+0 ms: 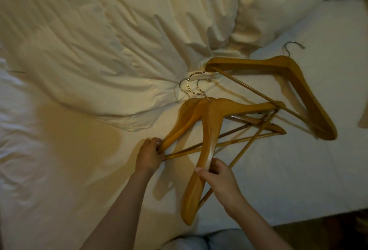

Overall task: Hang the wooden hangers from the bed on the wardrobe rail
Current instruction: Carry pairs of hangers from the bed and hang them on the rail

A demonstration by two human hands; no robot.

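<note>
Head view, looking down on a bed (298,180) covered by a white sheet, with a rumpled cream duvet (99,50) filling the 9 to 12 o'clock part of the frame.

Wooden hangers: four hooks can be counted. Three hangers lie overlapped in a cluster (215,122) at the centre, their three metal hooks (194,85) bunched together and pointing toward 11 o'clock, touching the duvet's edge. Their trouser bars cross one another toward 3 o'clock. A separate hanger (294,82) lies at 2 o'clock, its hook pointing toward 1 o'clock. It looks doubled in thickness; whether it is one hanger or two stacked cannot be told. Its bar passes just beside the tip of the cluster's upper arm.

Left hand (149,155): at 7 o'clock of the cluster, fingers (157,144) closed around the lower ends of the two rearmost hangers' arms.

Right hand (219,180): at 6 o'clock, thumb and fingers (202,171) pinched on the long lower arm of the frontmost hanger (207,146), which runs down toward 6 o'clock.

Both forearms are bare. A patch of pale clothing (205,239) shows at the bottom edge.
</note>
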